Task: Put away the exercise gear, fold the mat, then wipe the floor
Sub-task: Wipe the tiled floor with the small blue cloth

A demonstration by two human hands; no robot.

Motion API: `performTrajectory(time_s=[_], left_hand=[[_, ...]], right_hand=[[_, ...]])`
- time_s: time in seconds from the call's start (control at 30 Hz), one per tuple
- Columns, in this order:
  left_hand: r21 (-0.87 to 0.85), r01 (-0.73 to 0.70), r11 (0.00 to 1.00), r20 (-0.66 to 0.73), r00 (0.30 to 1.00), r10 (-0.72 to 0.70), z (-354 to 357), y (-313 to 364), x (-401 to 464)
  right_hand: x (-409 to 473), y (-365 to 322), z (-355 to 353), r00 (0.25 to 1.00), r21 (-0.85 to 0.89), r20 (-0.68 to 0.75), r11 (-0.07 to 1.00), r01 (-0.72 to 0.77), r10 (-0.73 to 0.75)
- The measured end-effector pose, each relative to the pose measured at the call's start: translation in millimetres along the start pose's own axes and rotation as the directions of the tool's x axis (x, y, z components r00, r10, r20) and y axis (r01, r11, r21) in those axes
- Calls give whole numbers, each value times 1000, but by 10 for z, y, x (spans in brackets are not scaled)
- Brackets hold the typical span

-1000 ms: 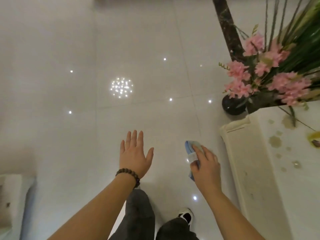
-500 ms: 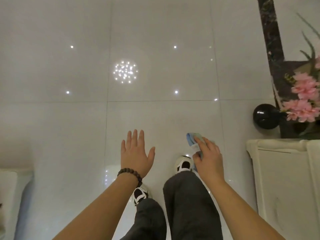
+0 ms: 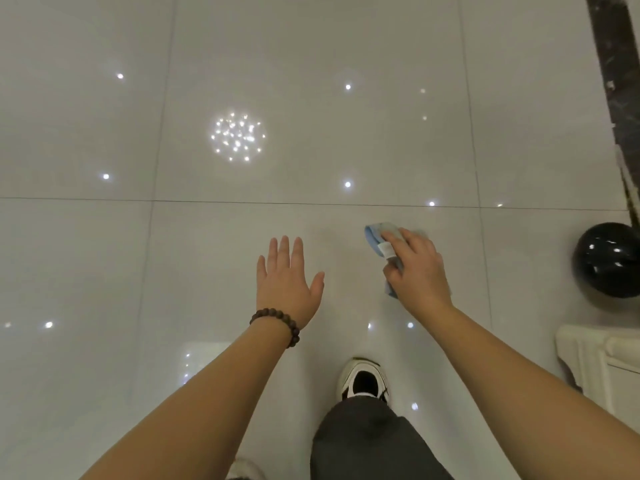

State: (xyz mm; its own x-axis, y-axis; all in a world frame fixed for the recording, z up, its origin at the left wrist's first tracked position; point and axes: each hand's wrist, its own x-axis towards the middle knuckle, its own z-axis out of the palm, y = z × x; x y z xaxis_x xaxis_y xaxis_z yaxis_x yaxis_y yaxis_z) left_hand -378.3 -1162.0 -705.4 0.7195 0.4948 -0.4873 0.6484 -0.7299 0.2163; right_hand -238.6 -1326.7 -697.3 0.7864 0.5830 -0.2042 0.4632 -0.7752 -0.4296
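Observation:
My right hand (image 3: 417, 271) grips a folded light-blue cloth (image 3: 375, 235) with a small white label, held out in front of me above the glossy white tiled floor (image 3: 311, 98). My left hand (image 3: 287, 278) is stretched forward with straight, spread fingers and holds nothing; a brown bead bracelet sits on its wrist. Most of the cloth is hidden under my right hand. No mat or exercise gear is in view.
A round black vase (image 3: 607, 259) stands on the floor at the right, beside a dark marble strip (image 3: 613, 81). A white cabinet corner (image 3: 599, 358) juts in at the lower right. My dark trouser leg and white shoe (image 3: 363, 379) are below. Ceiling lights reflect in the tiles.
The view has swung left and down: the pink flowers have left the frame and the cabinet has slid to the right edge. My feet have stepped forward. Both hands keep their poses.

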Motion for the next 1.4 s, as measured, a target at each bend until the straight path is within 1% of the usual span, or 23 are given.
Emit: performTrajectory(time_s=[0.07,0.17,0.23,0.4,0.6,0.67,0.73,0.8,0.83,0.87,0.93,1.03,1.07,1.1,1.13,1.17,1.2,1.23,1.27,1.3,1.33,1.37,1.4], left_hand=[[6,-7,1000,-11,1000,8,299,-7,321],[8,8,1000,3,1000,-8,696,-19,706],[25,12,1000,1,1000,-12,895,-5,893],[64,-32,997,-110,993,39,1191,64,1225],[91,-2,996,-175,984,18,1428,59,1417],[95,21,995,-169,986,-4,1475,47,1453],[94,28,995,-158,987,-13,1501,17,1478],[103,26,994,-172,985,-8,1521,0,1488],[108,26,994,-179,984,-6,1529,1,1481],[108,27,994,-188,982,-6,1536,1,1472],[101,23,995,-208,978,-1,1536,7,1469],[93,16,996,-213,977,4,1532,5,1475],[91,17,996,-212,977,3,1536,6,1473],[92,18,996,-212,977,2,1539,1,1476],[94,18,995,-213,977,2,1539,-5,1486],[96,20,995,-213,977,1,1535,-7,1493],[99,24,995,-208,978,-3,1531,-10,1496],[107,29,994,-205,979,-7,1530,-9,1499],[114,31,993,-202,979,-7,1531,-6,1500],[117,28,993,-199,980,-4,1533,-3,1499],[115,25,993,-196,981,-2,1534,-4,1499],[112,22,993,-195,981,1,1540,-14,1503],[110,21,994,-196,981,1,1547,-24,1508]], right_hand=[[223,216,305,999,-38,8,999,39,-39],[431,589,775,981,-231,187,973,1,43],[485,787,1004,983,-277,169,961,-20,70],[606,862,1416,996,-308,30,947,91,-86],[661,943,1699,974,-412,74,883,226,-215],[683,1185,1570,928,-410,148,833,371,-341],[740,1548,1363,913,-423,171,809,408,-370],[811,1972,1158,982,-448,60,874,187,-180],[834,2162,1069,1000,-447,-21,894,-5,-5],[860,2320,1000,978,-432,-99,877,-209,184],[999,2416,905,839,-310,-199,779,-544,507],[1429,1954,938,621,-88,-243,621,-779,745],[1580,1664,1025,635,-61,-239,641,-765,735],[1697,1334,1162,723,-75,-240,730,-679,648],[1764,990,1344,848,-130,-234,849,-512,475],[1771,635,1543,959,-246,-176,934,-260,221],[1715,348,1702,997,-342,-33,939,48,-63],[1661,213,1765,949,-360,153,879,314,-277],[1660,268,1720,860,-332,281,798,503,-425],[1716,468,1587,789,-306,308,730,611,-531],[1792,789,1445,784,-332,261,710,621,-563],[1867,1156,1278,854,-380,178,767,517,-489],[1950,1575,1093,953,-419,54,859,294,-300]])
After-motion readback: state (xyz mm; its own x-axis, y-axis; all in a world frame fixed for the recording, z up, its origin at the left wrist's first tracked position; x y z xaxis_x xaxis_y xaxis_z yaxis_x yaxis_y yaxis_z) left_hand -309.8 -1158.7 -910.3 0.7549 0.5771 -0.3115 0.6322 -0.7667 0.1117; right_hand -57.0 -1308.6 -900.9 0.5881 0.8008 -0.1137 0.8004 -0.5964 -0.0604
